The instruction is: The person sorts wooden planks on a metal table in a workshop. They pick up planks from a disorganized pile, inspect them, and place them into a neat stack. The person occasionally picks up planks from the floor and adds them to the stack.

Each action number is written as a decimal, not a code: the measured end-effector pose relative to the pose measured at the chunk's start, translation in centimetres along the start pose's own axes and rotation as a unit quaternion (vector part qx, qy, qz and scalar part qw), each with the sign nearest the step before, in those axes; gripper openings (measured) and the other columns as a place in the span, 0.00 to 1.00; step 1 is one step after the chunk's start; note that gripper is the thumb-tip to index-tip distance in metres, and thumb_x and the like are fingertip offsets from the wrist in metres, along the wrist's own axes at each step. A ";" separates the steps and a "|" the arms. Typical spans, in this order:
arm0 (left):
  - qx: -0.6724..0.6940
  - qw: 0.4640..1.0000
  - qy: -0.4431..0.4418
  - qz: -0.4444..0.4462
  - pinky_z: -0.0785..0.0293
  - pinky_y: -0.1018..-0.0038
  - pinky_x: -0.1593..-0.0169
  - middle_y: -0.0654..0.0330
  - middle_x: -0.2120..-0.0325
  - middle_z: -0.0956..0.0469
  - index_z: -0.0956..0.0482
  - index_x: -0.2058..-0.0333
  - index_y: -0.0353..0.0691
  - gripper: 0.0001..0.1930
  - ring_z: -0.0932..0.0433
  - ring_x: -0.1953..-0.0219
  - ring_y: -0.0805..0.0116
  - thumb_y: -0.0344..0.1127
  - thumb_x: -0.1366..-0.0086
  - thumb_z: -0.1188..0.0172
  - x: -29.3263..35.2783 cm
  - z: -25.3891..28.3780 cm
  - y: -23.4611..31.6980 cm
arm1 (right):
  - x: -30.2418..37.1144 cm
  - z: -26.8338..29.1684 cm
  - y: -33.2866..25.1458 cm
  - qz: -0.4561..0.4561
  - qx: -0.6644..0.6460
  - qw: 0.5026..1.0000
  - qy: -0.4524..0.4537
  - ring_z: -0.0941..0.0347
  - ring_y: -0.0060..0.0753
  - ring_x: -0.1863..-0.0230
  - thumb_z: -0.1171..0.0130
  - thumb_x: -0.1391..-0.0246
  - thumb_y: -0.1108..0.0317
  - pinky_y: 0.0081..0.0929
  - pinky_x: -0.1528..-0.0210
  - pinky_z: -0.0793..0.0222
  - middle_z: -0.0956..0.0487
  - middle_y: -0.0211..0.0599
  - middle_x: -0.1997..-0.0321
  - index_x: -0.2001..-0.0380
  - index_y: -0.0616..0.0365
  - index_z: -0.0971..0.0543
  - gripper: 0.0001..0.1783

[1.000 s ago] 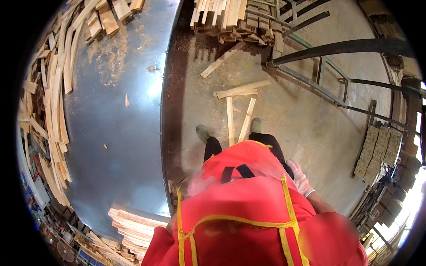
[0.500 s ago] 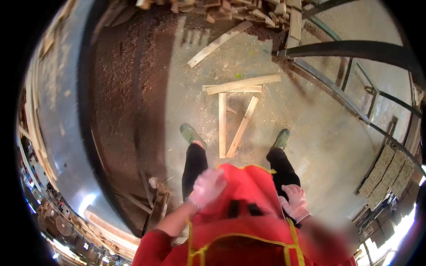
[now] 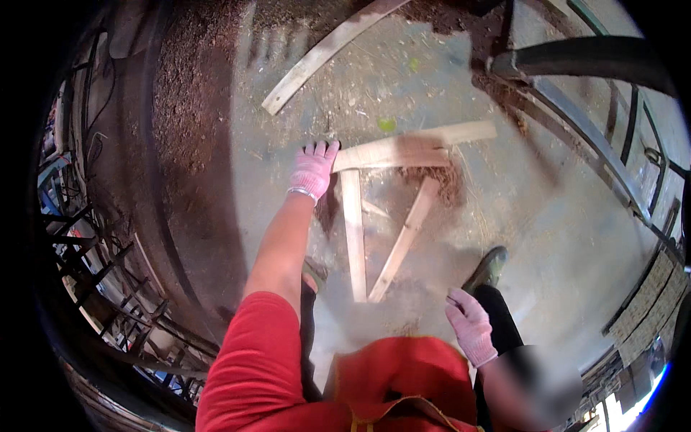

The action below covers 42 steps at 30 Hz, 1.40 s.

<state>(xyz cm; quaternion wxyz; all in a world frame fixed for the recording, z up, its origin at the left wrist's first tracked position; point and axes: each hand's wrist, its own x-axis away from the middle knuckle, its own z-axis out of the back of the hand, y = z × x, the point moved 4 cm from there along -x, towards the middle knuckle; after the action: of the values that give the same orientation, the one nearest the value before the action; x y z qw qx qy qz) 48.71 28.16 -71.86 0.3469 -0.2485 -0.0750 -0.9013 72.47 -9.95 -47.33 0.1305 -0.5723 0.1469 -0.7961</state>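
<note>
From head height, 1 fisheye view looks down, close above the red apron [image 3: 399,363], toward the floor [image 3: 554,273].

Left grip [image 3: 314,167] in pink knit glove [image 3: 311,178], ribbed toward wrist, pale cuff edge [image 3: 303,194]. Right grip [image 3: 471,327] in matching pink glove [image 3: 476,338], also pale at wrist. Red short sleeve [image 3: 263,345] on left, ending near elbow, creased; left forearm [image 3: 277,252] bare below it. Right sleeve blurred out. Red apron [image 3: 396,367] at near side, thin yellowish curved trim [image 3: 414,398]. Black trousers [image 3: 499,320]. Dark olive-green shoes [image 3: 491,266], rounded toes, left one partly hidden behind forearm.
</note>
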 end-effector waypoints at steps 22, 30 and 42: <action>0.299 0.946 -0.014 0.126 0.17 0.51 0.53 0.39 0.57 0.16 0.31 0.38 0.39 0.34 0.14 0.57 0.45 0.40 0.40 0.30 -5.2 8.3 -6.5 | -10.7 -10.6 -2.5 -0.075 -0.574 0.794 -0.184 0.23 0.45 0.44 0.26 0.49 0.61 0.45 0.39 0.22 0.26 0.42 0.44 0.28 0.52 0.39 0.49; 0.550 0.796 -0.249 -0.034 0.22 0.57 0.41 0.38 0.41 0.24 0.31 0.33 0.35 0.39 0.19 0.44 0.43 0.58 0.32 0.35 20.0 3.4 20.5 | -13.3 -11.9 0.9 -0.122 -0.471 0.854 -0.184 0.19 0.38 0.51 0.24 0.47 0.64 0.39 0.48 0.18 0.20 0.36 0.50 0.35 0.57 0.28 0.37; 0.337 0.881 0.004 0.331 0.25 0.51 0.40 0.42 0.46 0.22 0.33 0.32 0.33 0.45 0.22 0.44 0.43 0.52 0.41 0.28 13.5 -5.9 16.7 | -6.7 -2.7 6.2 -0.153 -0.390 0.871 -0.258 0.16 0.42 0.53 0.18 0.58 0.58 0.42 0.49 0.17 0.19 0.37 0.51 0.37 0.61 0.27 0.45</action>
<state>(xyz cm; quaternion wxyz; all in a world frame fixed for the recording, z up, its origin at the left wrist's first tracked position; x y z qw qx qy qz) 48.85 5.91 -70.84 0.6882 -0.1239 -0.2860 -0.6551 72.27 -12.96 -56.39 -0.1936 -0.7773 0.3166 -0.5080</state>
